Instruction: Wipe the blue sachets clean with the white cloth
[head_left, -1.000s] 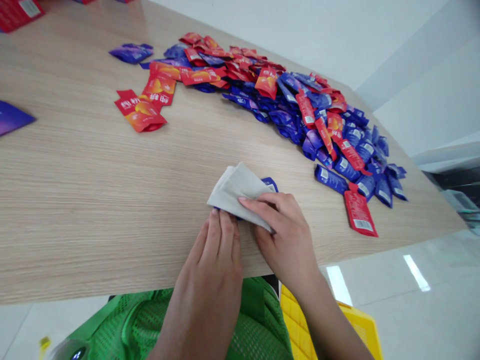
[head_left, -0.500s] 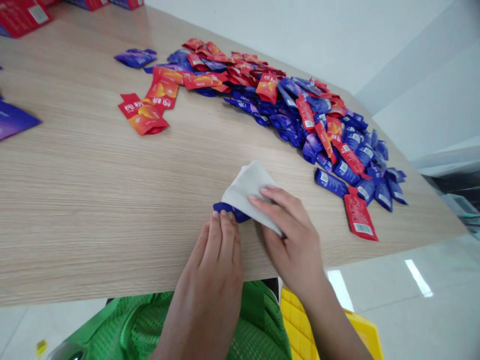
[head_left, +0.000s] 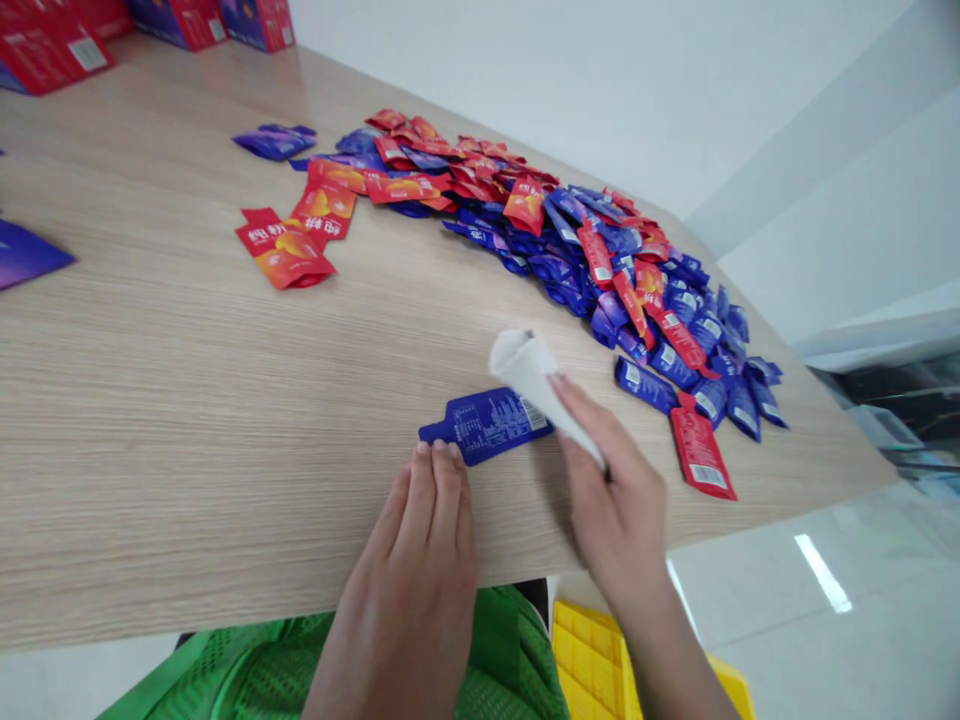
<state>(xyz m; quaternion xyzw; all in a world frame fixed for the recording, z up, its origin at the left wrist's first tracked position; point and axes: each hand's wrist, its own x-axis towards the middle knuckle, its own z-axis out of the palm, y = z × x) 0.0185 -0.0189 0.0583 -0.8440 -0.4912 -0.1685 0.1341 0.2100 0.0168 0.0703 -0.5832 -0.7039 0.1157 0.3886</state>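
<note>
A blue sachet [head_left: 491,425] lies flat on the wooden table, printed side with a barcode facing up. My left hand [head_left: 420,540] rests its outstretched fingertips on the sachet's narrow neck end. Just right of the sachet, my right hand [head_left: 619,490] pinches a folded white cloth [head_left: 536,375] between thumb and fingers. The cloth is lifted, hanging over the sachet's barcode end; whether it touches there I cannot tell.
A long heap of red and blue sachets [head_left: 555,250] curves along the table's far side. Two loose red sachets [head_left: 289,245] and a purple one [head_left: 276,142] lie left of it. Red and purple boxes [head_left: 176,20] stand far left. A yellow crate [head_left: 592,650] sits below the table edge.
My right hand has raised the cloth and moved right, uncovering the blue sachet it covered before. The left fingertips stay on the sachet's neck end. The view has shifted slightly.
</note>
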